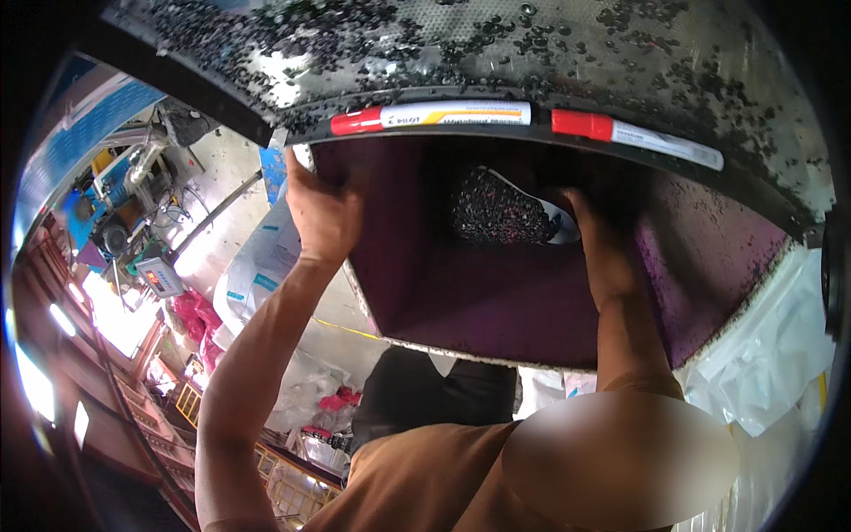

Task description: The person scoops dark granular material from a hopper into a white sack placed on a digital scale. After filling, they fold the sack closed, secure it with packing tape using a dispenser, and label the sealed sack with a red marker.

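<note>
A deep purple bin (pixel 496 301) sits open in front of me, under the rim of a metal tray. My right hand (pixel 581 217) reaches into it and holds a light-coloured scoop (pixel 560 229), its fingers partly lost in shadow. Small black pellets (pixel 501 211), with a few reddish ones, fill the scoop. At the bin's upper left corner my left hand (pixel 324 213) is closed around the wall, just below the tray rim. Some of its fingers are hidden.
Black pellets lie scattered over the metal tray (pixel 603 53). Two red-capped markers, one left (pixel 456 115) and one right (pixel 665 146), rest along its edge. White plastic sheeting (pixel 762 346) hangs at right. At left are a large pale sack (pixel 261 266), red plastic (pixel 197 324) and machinery (pixel 115 235).
</note>
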